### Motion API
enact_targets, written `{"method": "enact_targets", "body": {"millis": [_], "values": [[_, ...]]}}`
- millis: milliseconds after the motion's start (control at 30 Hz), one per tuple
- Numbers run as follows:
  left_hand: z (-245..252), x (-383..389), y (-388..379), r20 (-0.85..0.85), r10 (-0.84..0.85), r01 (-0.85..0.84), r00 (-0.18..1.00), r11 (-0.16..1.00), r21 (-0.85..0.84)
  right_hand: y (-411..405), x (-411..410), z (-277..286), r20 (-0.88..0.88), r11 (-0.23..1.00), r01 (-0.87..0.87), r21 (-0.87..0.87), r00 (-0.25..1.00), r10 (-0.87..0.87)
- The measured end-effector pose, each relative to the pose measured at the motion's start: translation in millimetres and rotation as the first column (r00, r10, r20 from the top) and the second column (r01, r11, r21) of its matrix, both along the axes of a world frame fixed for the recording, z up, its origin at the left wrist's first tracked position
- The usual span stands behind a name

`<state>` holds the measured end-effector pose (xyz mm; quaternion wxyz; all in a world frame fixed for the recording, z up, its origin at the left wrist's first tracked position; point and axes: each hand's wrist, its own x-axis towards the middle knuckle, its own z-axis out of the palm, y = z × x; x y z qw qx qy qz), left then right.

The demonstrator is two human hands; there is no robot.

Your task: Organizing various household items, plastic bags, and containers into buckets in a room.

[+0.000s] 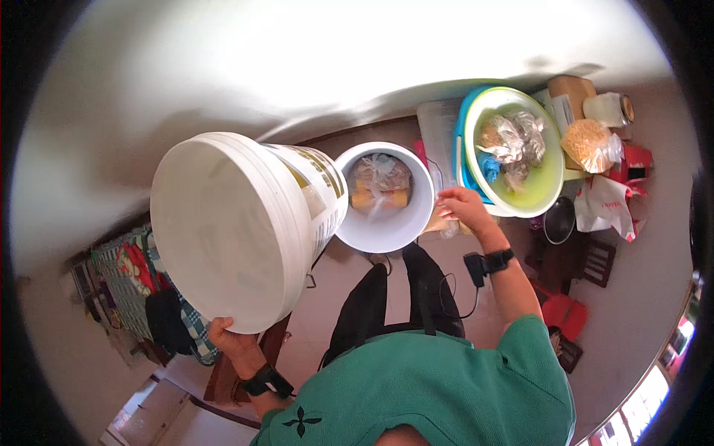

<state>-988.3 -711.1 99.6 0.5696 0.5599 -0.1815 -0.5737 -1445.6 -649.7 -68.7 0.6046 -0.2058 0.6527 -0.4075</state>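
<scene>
My left hand grips the lower rim of a large white plastic bucket. The bucket is tilted with its wide, ridged end towards me and bears printing on its side. Beside its narrow end stands an open white bucket. Inside that one lie a knotted clear plastic bag and a yellow-orange packet. My right hand hovers with half-bent fingers between the open bucket's right rim and a green-rimmed tub. I see nothing in its grasp.
The tub holds several plastic bags and rests in a blue basin. Right of it are a cardboard box, a glass jar and a bag of yellowish grains. Checked cloth lies at left. A wall rises behind.
</scene>
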Motion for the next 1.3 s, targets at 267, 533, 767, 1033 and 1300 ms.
{"method": "enact_targets", "body": {"millis": [267, 533, 767, 1033, 1300], "values": [[-22.5, 42.4, 26.3, 0.096, 0.089, -0.097, 0.991, 0.992, 0.084, -107.5, 67.2, -132.9, -0.610, 0.844, -0.529, 0.083, 0.643, 0.463], [-10.2, -9.5, 17.1, 0.131, 0.199, -0.222, 0.971, 0.957, 0.187, -165.4, 123.0, -198.9, -0.659, 0.788, -0.452, 0.417, 0.447, 0.605], [-47.0, 17.7, 26.5, 0.302, 0.239, -0.290, 0.923, 0.947, 0.135, -157.6, 77.4, -212.0, -0.518, 0.491, -0.713, 0.500, 0.209, 0.830], [-69.9, 86.8, 41.6, 0.264, 0.120, -0.172, 0.957, 0.969, 0.180, -106.3, 15.7, -11.1, -0.190, 0.963, 0.069, -0.261, 0.974, -0.121], [-46.8, 62.8, 28.5, 0.213, 0.151, -0.185, 0.965, 0.971, 0.150, -11.8, -136.5, -35.9, -0.962, 0.990, 0.081, 0.115, 0.257, 0.091]]}}
